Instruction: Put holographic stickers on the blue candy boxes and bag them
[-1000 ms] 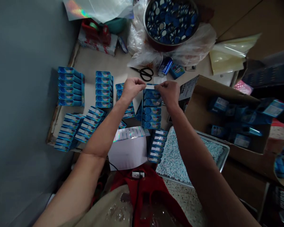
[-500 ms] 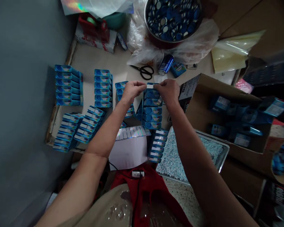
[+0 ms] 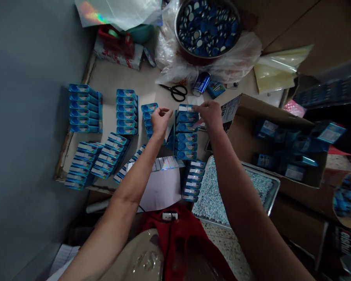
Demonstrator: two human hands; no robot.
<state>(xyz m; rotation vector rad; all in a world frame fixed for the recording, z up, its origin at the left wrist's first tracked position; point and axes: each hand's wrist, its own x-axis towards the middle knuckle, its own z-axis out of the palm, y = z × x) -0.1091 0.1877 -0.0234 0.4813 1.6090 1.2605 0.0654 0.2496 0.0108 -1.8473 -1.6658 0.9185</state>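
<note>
A stack of small blue boxes stands in front of me, and a pale sticker lies across its top box. My right hand is at the right end of that sticker, fingers pinched. A thin sticker strip hangs from these fingers over the stack's right side. Just left of the stack my left hand is raised, thumb and forefinger apart, with nothing visible in it. It partly covers another blue box stack. Below lies a sheet of shiny stickers on white paper.
More box stacks stand to the left, several with pale stickers. Scissors and a blue can lie behind. A pot of blue discs is at the back. A carton and a tray of pellets are right.
My left hand has let go of the sticker's left end and moved left and slightly down. My right hand stays by the top box. The view has shifted slightly.
</note>
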